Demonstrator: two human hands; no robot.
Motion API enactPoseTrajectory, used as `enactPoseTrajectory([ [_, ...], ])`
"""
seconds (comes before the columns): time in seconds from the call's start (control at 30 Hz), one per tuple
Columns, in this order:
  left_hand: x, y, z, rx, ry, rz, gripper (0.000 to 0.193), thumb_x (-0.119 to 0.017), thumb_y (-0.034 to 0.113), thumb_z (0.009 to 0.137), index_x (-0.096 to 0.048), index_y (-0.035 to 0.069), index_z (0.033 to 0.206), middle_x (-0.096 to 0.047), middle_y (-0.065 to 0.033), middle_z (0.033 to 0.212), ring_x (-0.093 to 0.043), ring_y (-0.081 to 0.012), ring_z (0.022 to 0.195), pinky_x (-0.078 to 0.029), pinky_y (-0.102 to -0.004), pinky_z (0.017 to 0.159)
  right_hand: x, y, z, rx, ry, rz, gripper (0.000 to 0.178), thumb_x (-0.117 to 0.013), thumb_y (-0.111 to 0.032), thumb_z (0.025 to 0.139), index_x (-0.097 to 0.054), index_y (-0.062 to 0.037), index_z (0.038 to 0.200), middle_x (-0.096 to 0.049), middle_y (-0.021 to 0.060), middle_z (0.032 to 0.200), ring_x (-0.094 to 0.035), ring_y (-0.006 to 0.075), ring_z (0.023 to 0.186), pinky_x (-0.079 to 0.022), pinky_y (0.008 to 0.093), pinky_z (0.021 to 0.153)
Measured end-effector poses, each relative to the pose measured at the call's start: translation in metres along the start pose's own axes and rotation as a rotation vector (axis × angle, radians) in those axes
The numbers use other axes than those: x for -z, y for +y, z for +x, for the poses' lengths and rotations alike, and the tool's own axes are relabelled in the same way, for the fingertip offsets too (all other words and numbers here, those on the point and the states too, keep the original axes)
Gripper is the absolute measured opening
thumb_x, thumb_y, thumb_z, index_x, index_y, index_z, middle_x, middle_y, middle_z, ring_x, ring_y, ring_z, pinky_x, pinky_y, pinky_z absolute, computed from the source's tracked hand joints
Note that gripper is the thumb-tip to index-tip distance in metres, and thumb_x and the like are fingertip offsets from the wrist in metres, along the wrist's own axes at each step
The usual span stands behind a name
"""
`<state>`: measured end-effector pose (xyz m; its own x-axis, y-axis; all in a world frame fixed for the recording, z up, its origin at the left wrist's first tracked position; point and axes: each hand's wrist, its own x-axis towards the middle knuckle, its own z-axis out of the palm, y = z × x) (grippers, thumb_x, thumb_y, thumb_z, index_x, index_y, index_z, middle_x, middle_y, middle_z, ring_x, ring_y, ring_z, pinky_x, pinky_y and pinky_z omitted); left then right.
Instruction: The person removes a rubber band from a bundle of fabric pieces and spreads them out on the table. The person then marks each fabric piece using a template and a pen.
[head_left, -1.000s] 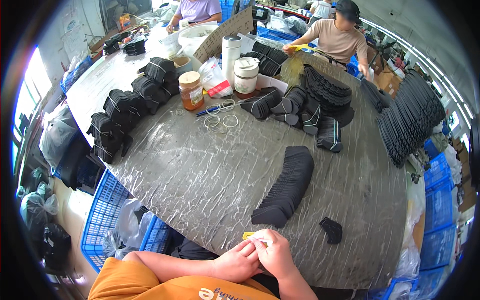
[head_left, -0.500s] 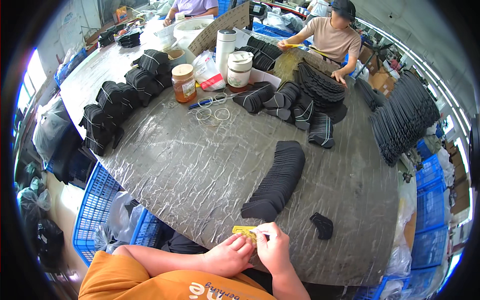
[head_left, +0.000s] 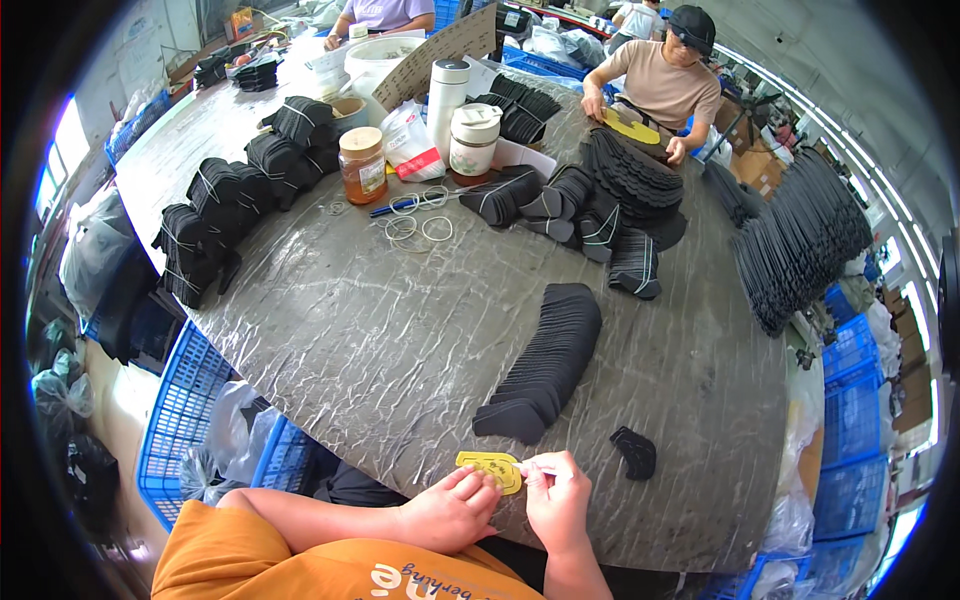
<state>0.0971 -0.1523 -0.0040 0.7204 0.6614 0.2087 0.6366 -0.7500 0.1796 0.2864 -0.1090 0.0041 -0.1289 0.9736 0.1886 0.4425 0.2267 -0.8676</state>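
My left hand (head_left: 452,510) is closed on a flat yellow template (head_left: 497,463) with dark markings and a curved outline, pressing it near the table's front edge. Close by on its right, my right hand (head_left: 558,503) has its fingers pinched together at the template's right end; a small pale thing shows at the fingertips, too little to name. Any piece under the template is hidden. Just beyond lies a curved, fanned row of black shaped pieces (head_left: 545,360). Off to the right, a small separate black piece (head_left: 634,453) rests on the table.
Banded black bundles (head_left: 215,205) sit at the left, more bundles (head_left: 600,225) at centre-right. A honey-coloured jar (head_left: 363,165), a cup (head_left: 474,142) and loose rubber bands (head_left: 418,230) stand or lie between. Across the table, a co-worker holds another yellow template (head_left: 630,125). Blue crate (head_left: 190,410) at lower left.
My right hand has shifted slightly right, and more of the yellow template shows. The co-worker's hands have moved, and their yellow template now faces me more fully above the black stack.
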Motion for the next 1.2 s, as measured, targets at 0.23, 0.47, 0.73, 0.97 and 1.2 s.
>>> enactPoseTrajectory([
  [0.23, 0.003, -0.001, 0.001, -0.007, -0.014, 0.002, 0.063, -0.064, 0.045, 0.087, -0.062, -0.007, 0.121, -0.059, -0.0188, 0.120, -0.056, -0.0325, 0.117, -0.046, -0.0453, 0.104, 0.001, 0.002, -0.010, 0.013, 0.043, 0.028, 0.009, -0.067, 0.001, 0.090, -0.059, 0.0011, 0.095, -0.069, 0.0159, 0.084, -0.071, 0.0290, 0.075, -0.056, 0.0346, 0.067],
  [0.47, 0.003, 0.000, 0.001, -0.022, -0.009, -0.004, 0.062, -0.064, 0.045, 0.088, -0.062, -0.007, 0.121, -0.059, -0.0190, 0.120, -0.056, -0.0335, 0.117, -0.047, -0.0453, 0.103, 0.003, 0.009, -0.028, 0.054, 0.072, -0.007, 0.012, -0.068, 0.003, 0.087, -0.059, 0.0008, 0.094, -0.068, 0.0156, 0.087, -0.069, 0.0346, 0.077, -0.055, 0.0375, 0.068],
  [0.73, 0.003, -0.001, 0.002, -0.009, 0.010, -0.011, 0.061, -0.065, 0.044, 0.087, -0.063, -0.008, 0.120, -0.061, -0.0190, 0.118, -0.057, -0.0333, 0.113, -0.047, -0.0442, 0.102, 0.004, -0.003, -0.039, 0.107, 0.053, -0.090, 0.016, -0.068, 0.005, 0.084, -0.056, -0.0012, 0.092, -0.067, 0.0157, 0.088, -0.067, 0.0367, 0.078, -0.055, 0.0409, 0.069],
  [0.97, 0.003, -0.002, 0.004, -0.004, 0.007, -0.011, 0.061, -0.065, 0.044, 0.087, -0.063, -0.008, 0.120, -0.061, -0.0191, 0.117, -0.057, -0.0331, 0.113, -0.047, -0.0440, 0.103, 0.001, -0.012, -0.034, 0.137, -0.011, -0.131, 0.015, -0.068, 0.004, 0.084, -0.057, -0.0018, 0.094, -0.066, 0.0153, 0.088, -0.067, 0.0365, 0.076, -0.054, 0.0413, 0.067],
  [1.2, 0.003, -0.003, 0.002, -0.011, 0.016, -0.014, 0.061, -0.065, 0.043, 0.086, -0.063, -0.007, 0.120, -0.061, -0.0181, 0.116, -0.058, -0.0329, 0.112, -0.047, -0.0442, 0.102, -0.002, -0.013, -0.005, 0.241, 0.104, -0.046, 0.009, -0.057, 0.005, 0.090, -0.057, -0.0007, 0.097, -0.063, 0.0157, 0.086, -0.064, 0.0324, 0.071, -0.055, 0.0391, 0.067],
])
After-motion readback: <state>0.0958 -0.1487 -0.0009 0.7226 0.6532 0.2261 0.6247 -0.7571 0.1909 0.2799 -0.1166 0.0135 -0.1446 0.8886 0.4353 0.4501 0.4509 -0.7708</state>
